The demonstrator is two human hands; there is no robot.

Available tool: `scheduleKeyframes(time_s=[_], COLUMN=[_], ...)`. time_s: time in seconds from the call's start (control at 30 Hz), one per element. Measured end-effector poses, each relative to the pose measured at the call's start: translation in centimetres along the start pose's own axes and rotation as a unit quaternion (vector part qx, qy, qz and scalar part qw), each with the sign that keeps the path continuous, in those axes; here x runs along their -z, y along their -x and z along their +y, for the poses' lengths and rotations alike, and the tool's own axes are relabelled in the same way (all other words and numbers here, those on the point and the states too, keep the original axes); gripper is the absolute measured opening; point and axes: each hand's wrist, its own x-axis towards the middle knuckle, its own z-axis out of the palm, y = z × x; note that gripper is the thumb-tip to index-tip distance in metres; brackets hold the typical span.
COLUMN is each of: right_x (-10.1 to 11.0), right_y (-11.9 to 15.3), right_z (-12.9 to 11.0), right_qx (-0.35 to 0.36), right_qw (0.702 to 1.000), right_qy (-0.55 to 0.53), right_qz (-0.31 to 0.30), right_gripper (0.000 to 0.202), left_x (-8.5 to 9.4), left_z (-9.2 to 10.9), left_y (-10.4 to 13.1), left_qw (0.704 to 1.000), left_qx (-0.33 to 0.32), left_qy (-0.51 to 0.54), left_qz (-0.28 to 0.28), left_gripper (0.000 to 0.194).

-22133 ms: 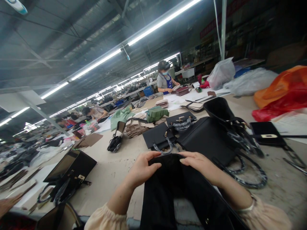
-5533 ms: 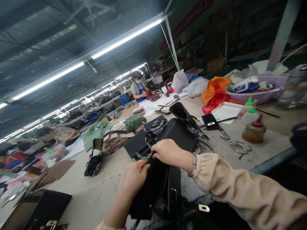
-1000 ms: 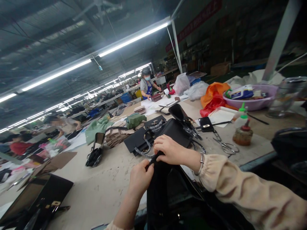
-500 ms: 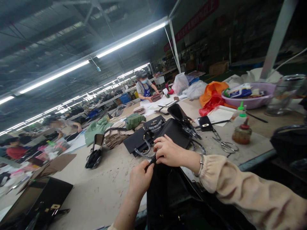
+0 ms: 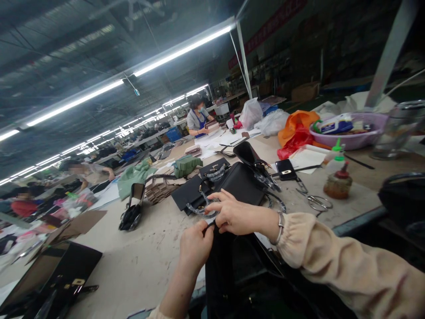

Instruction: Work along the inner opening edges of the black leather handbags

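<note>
A dark black bag [image 5: 239, 274] is low in front of me at the table's near edge, much of it lost in shadow. A narrow black strip rises from its top, and my left hand [image 5: 195, 243] pinches that strip between thumb and bent fingers. Close against it, my right hand [image 5: 235, 216] grips the same part with thumb and lower fingers, its upper fingers reaching forward. Just beyond my fingertips lie black handbags [image 5: 244, 184] with plastic-wrapped handles [image 5: 197, 209]. Whether the strip is a strap or the bag's edge I cannot tell.
Scissors [image 5: 318, 202], a brown glue bottle [image 5: 338, 184] and a phone [image 5: 285, 170] lie to the right, with a purple basin [image 5: 352, 133] behind. An open black bag [image 5: 56, 274] stands at left. Across the table a co-worker [image 5: 197, 118] handles a piece.
My right hand's upper fingers have stretched farther left, over the strip. My left hand keeps its pinch. The view has shifted slightly, and the co-worker across has moved their hands.
</note>
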Motion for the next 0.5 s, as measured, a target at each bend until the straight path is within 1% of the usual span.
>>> scheduleKeyframes(time_s=[0.23,0.4,0.5], right_x=[-0.2,-0.6,-0.9], right_y=[0.4,0.4,0.2], right_z=[-0.3,-1.6,-1.9], right_qx=[-0.033,-0.016,-0.008], right_qw=[0.999,0.999,0.999], right_qy=[-0.002,0.005,0.002], right_qz=[0.016,0.027,0.031], right_gripper=[0.007,0.006,0.006], left_x=[0.2,-0.1,-0.2], left_z=[0.1,0.2,0.1], left_y=[0.1,0.2,0.0], left_qw=[1.000,1.000,1.000], left_qx=[0.006,0.007,0.010], left_qy=[0.006,0.007,0.006], left_qz=[0.001,0.000,0.002], left_gripper=[0.024,0.020,0.019])
